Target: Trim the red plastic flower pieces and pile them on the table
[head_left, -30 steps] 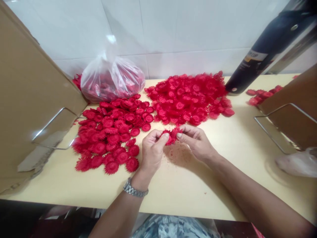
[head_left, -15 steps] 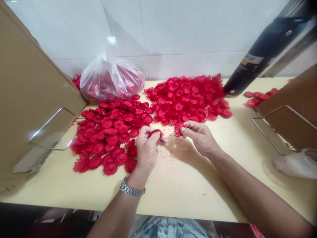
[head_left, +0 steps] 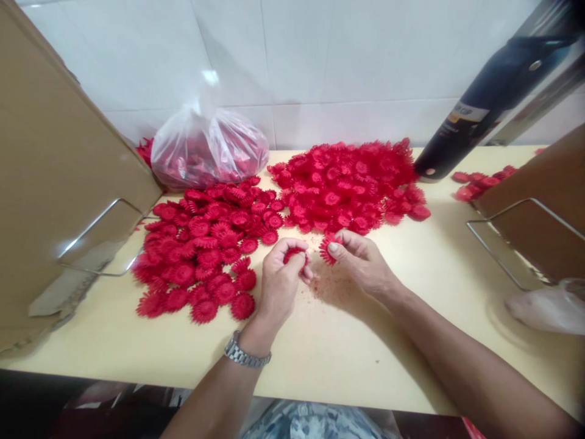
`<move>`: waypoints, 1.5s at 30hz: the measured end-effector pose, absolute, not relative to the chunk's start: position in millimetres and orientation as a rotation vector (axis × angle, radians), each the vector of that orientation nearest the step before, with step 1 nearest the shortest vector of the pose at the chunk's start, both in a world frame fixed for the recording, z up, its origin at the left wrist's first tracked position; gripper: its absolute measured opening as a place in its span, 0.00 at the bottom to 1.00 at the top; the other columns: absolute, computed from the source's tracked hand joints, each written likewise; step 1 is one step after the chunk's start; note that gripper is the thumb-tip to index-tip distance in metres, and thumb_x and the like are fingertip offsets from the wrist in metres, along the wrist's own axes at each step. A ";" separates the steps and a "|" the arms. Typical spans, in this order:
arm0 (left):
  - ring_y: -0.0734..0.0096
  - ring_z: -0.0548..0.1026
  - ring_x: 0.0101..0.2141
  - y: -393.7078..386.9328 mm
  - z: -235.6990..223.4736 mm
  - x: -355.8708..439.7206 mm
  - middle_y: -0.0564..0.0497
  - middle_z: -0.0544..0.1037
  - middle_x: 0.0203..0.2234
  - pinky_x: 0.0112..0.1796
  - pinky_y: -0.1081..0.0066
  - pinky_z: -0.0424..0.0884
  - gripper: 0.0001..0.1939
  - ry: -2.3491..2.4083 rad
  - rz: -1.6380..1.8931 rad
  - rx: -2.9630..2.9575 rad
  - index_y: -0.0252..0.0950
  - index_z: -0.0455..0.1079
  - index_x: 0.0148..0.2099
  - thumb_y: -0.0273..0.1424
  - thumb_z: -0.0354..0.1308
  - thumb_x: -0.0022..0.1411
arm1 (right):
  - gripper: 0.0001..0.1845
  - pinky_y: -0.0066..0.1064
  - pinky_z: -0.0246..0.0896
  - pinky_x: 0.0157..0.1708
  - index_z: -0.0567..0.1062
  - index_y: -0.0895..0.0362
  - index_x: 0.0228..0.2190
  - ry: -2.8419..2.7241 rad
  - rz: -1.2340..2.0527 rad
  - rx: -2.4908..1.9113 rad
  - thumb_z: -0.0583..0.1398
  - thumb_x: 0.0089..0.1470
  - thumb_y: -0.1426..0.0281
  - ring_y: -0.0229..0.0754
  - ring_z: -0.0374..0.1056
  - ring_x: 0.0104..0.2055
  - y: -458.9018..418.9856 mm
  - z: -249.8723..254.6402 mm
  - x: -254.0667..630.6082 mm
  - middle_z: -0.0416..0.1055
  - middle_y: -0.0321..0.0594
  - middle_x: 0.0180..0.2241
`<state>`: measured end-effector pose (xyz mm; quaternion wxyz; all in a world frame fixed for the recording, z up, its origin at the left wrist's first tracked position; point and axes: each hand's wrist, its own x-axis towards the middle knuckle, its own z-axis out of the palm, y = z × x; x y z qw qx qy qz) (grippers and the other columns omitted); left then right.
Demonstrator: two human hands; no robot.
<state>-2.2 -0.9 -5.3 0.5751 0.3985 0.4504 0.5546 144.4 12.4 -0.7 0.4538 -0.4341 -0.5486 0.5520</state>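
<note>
Left hand [head_left: 278, 280] curls nearly closed around a red flower [head_left: 292, 252]; right hand [head_left: 370, 266], at its three o'clock, pinches a second flower [head_left: 327, 251] by the rim. Both seem light, brittle-edged, best held mid-disc. More flowers [head_left: 208, 253] heap at nine o'clock.

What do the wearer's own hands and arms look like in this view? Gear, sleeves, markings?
Left hand: ungloved, with a silver metal-link band at the wrist, likely a watch; dial not readable. Right hand: ungloved, nothing at the wrist. No sleeves, cables or markings visible on either arm.
</note>
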 end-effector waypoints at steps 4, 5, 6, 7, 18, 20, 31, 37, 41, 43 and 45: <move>0.80 0.67 0.18 -3.1 -6.1 -3.3 0.57 0.70 0.21 0.20 0.78 0.63 0.03 1.027 1.304 0.999 0.36 0.66 0.33 0.26 0.54 0.53 | 0.19 0.27 0.49 0.24 0.63 0.57 0.21 -1.431 1.285 -1.095 0.59 0.50 0.55 0.32 0.53 0.22 12.6 -0.4 144.0 0.59 0.30 0.20; 0.80 0.66 0.18 -3.8 -5.6 -3.5 0.57 0.70 0.21 0.20 0.78 0.62 0.03 1.022 1.301 1.019 0.36 0.67 0.33 0.27 0.54 0.53 | 0.20 0.27 0.49 0.24 0.63 0.57 0.21 -1.448 1.263 -1.100 0.59 0.50 0.55 0.32 0.53 0.23 12.8 -1.1 144.1 0.58 0.30 0.20; 0.80 0.66 0.18 -4.6 -4.6 -3.4 0.57 0.70 0.21 0.21 0.78 0.62 0.02 1.023 1.295 1.045 0.37 0.67 0.33 0.28 0.55 0.54 | 0.20 0.27 0.48 0.24 0.63 0.57 0.21 -1.464 1.243 -1.107 0.58 0.50 0.55 0.32 0.53 0.23 13.0 -1.9 144.1 0.58 0.30 0.20; 0.80 0.66 0.18 -5.4 -3.1 -3.1 0.57 0.70 0.21 0.21 0.78 0.62 0.02 1.034 1.287 1.079 0.37 0.67 0.33 0.28 0.56 0.54 | 0.20 0.27 0.47 0.24 0.62 0.57 0.21 -1.476 1.224 -1.115 0.58 0.51 0.55 0.32 0.52 0.23 13.0 -2.5 143.9 0.57 0.30 0.20; 0.75 0.69 0.28 -7.4 1.6 2.8 0.55 0.73 0.24 0.31 0.77 0.65 0.02 1.144 1.134 1.396 0.36 0.72 0.30 0.27 0.57 0.52 | 0.24 0.26 0.42 0.20 0.57 0.56 0.17 -1.549 1.183 -1.162 0.57 0.50 0.53 0.31 0.47 0.21 6.7 0.3 136.6 0.50 0.29 0.17; 0.76 0.67 0.24 -5.9 0.7 1.4 0.56 0.71 0.20 0.27 0.78 0.63 0.02 1.191 1.133 1.383 0.35 0.71 0.28 0.27 0.57 0.52 | 0.20 0.26 0.44 0.21 0.60 0.56 0.19 -1.598 1.190 -1.151 0.56 0.52 0.56 0.32 0.49 0.22 5.1 3.0 137.2 0.53 0.30 0.18; 0.74 0.70 0.29 -7.5 1.6 -1.2 0.54 0.74 0.27 0.32 0.76 0.66 0.04 1.237 1.208 1.490 0.37 0.71 0.32 0.25 0.55 0.53 | 0.09 0.28 0.53 0.25 0.66 0.57 0.24 -1.523 1.275 -1.126 0.56 0.51 0.65 0.33 0.57 0.24 4.5 2.8 139.6 0.62 0.32 0.22; 0.79 0.66 0.22 -6.8 1.0 -5.0 0.56 0.71 0.22 0.26 0.79 0.63 0.03 1.229 1.220 1.349 0.36 0.70 0.32 0.29 0.56 0.55 | 0.14 0.26 0.49 0.22 0.63 0.57 0.20 -1.548 1.154 -1.219 0.57 0.51 0.63 0.32 0.53 0.21 5.8 2.2 140.3 0.58 0.30 0.19; 0.81 0.63 0.19 -5.0 -4.5 -7.0 0.57 0.69 0.20 0.20 0.78 0.59 0.07 1.151 1.178 1.195 0.36 0.70 0.33 0.34 0.57 0.55 | 0.16 0.25 0.47 0.21 0.60 0.56 0.19 -1.694 0.975 -1.196 0.59 0.49 0.62 0.31 0.52 0.21 7.5 1.5 140.8 0.57 0.30 0.18; 0.81 0.63 0.18 -3.9 -4.9 -6.4 0.57 0.68 0.19 0.18 0.78 0.58 0.08 1.083 1.117 1.088 0.35 0.69 0.33 0.35 0.58 0.54 | 0.18 0.25 0.47 0.20 0.58 0.56 0.18 -1.757 0.869 -1.161 0.60 0.48 0.64 0.31 0.52 0.20 7.9 -0.2 140.6 0.56 0.29 0.17; 0.81 0.62 0.16 -2.9 -4.0 -5.1 0.58 0.67 0.17 0.17 0.79 0.56 0.07 1.029 1.046 0.981 0.35 0.68 0.31 0.34 0.59 0.52 | 0.17 0.24 0.48 0.21 0.58 0.56 0.18 -1.814 0.785 -1.117 0.61 0.47 0.66 0.31 0.53 0.21 7.6 -1.9 139.9 0.57 0.30 0.18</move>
